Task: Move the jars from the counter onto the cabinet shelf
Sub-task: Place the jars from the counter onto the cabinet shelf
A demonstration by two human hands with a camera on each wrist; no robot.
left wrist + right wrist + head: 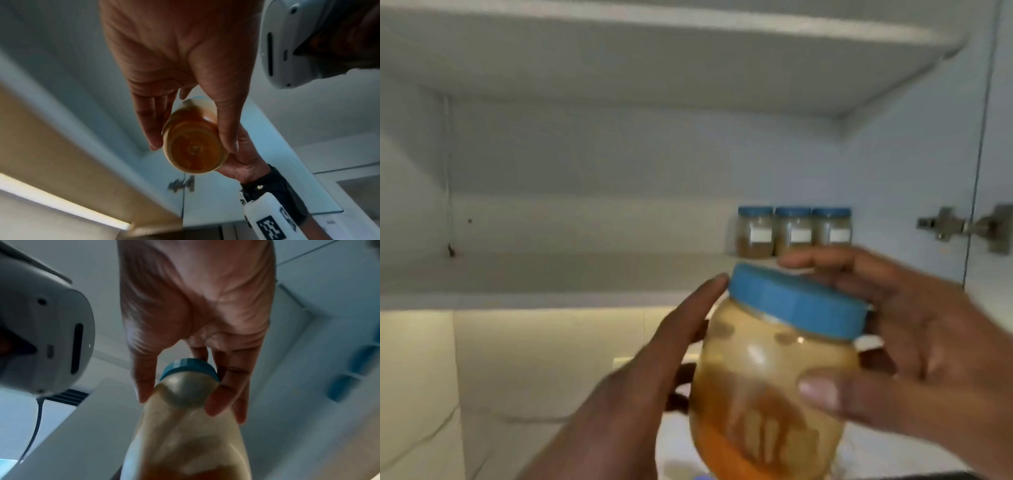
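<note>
A clear jar [774,370] with a blue lid [798,305], tilted and holding orange-brown contents low down, is in the air just below the front edge of the white cabinet shelf [551,274]. My left hand [674,342] holds its left side, thumb up by the lid and fingers behind the glass. My right hand [914,342] holds it with the thumb on the front and fingers curled over the lid's far rim. The left wrist view shows the jar's base [195,146] between my left fingers and thumb. The right wrist view shows the lid [189,368] among my right fingers.
Three small blue-lidded jars [794,233] with white labels stand in a row at the shelf's back right. A metal hinge [948,226] and the open door [996,137] are at the right. Another shelf [654,51] runs above. The left of the shelf is bare.
</note>
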